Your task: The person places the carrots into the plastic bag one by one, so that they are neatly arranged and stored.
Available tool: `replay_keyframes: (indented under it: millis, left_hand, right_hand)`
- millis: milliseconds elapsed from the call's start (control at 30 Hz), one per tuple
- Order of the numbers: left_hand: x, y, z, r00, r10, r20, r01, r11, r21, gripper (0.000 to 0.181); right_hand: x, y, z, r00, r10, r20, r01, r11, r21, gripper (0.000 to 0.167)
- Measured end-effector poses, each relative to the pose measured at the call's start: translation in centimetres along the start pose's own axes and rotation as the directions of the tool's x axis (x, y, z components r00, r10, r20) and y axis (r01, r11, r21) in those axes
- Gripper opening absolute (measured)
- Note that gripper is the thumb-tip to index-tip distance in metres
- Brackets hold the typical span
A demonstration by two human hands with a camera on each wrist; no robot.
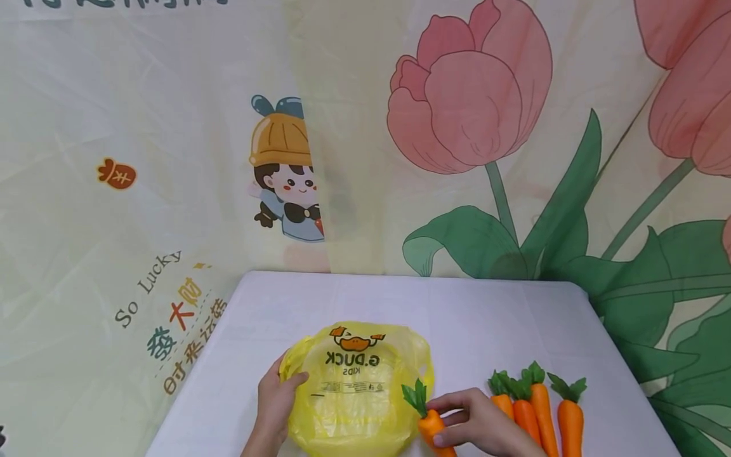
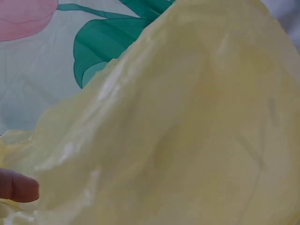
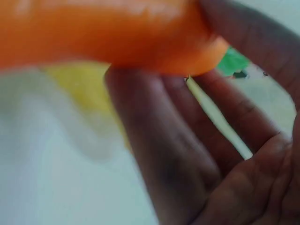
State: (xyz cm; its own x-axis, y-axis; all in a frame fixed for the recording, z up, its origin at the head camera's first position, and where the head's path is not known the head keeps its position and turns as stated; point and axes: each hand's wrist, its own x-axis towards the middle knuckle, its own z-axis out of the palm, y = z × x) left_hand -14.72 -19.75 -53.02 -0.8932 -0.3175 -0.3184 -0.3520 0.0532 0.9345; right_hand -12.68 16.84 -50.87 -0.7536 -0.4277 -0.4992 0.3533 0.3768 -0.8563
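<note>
A yellow plastic bag [image 1: 348,406] with a duck print stands at the middle of the table, and it fills most of the left wrist view [image 2: 178,122]. The left hand [image 1: 276,398] grips its left edge, thumb on the near face; a thumb tip [image 2: 18,186] shows at lower left in the left wrist view. Between thumb and fingers the right hand [image 1: 476,420] pinches an orange carrot [image 1: 433,428] with green leaves, at the bag's right edge. In the right wrist view the carrot [image 3: 117,35] lies across the fingers of the right hand [image 3: 187,145].
Several more carrots [image 1: 571,422] lie at the table's right, beside and partly behind the right forearm. The white table [image 1: 274,301] ends at a printed cloth backdrop [image 1: 354,127] with tulips and a cartoon figure.
</note>
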Motion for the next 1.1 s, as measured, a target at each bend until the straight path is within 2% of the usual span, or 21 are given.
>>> replay_keyframes:
  millis: [133, 233, 467, 600, 733, 833, 967, 1100]
  left_hand:
    - [-0.2, 0.2, 0.2, 1.000, -0.008, -0.009, 0.008, 1.000, -0.009, 0.076]
    - [-0.5, 0.4, 0.3, 1.000, -0.017, -0.008, 0.017, 1.000, -0.025, 0.078]
    - [-0.9, 0.4, 0.3, 1.000, -0.009, -0.004, 0.009, 1.000, -0.030, 0.081]
    - [-1.0, 0.4, 0.3, 1.000, -0.005, -0.002, 0.004, 0.999, -0.051, 0.082]
    - [-1.2, 0.3, 0.4, 1.000, -0.011, 0.001, 0.011, 0.997, -0.074, 0.083]
    - [-1.3, 0.2, 0.4, 1.000, -0.011, 0.002, 0.011, 0.996, -0.083, 0.083]
    - [-1.2, 0.1, 0.5, 1.000, -0.021, -0.002, 0.021, 0.996, -0.083, 0.079]
    - [-1.1, 0.0, 0.5, 1.000, -0.027, 0.001, 0.027, 0.996, -0.081, 0.076]
  right_hand:
    - [0.5, -2.2, 1.1, 0.983, -0.161, 0.083, 0.156, 0.985, 0.067, 0.044]
    - [1.2, -3.8, 1.9, 0.964, -0.241, 0.112, 0.227, 0.966, 0.127, 0.044]
    - [3.5, -6.4, 3.7, 0.932, -0.346, 0.108, 0.299, 0.902, 0.312, 0.048]
    - [5.4, -7.4, 4.8, 0.929, -0.368, 0.033, 0.327, 0.860, 0.391, 0.051]
    - [7.3, -7.7, 6.0, 0.928, -0.368, -0.056, 0.357, 0.836, 0.417, 0.054]
    - [8.7, -7.6, 7.0, 0.928, -0.361, -0.096, 0.364, 0.818, 0.445, 0.055]
    - [10.1, -7.3, 8.6, 0.937, -0.327, -0.123, 0.345, 0.804, 0.484, 0.056]
    - [11.5, -6.8, 10.1, 0.948, -0.282, -0.146, 0.317, 0.813, 0.488, 0.052]
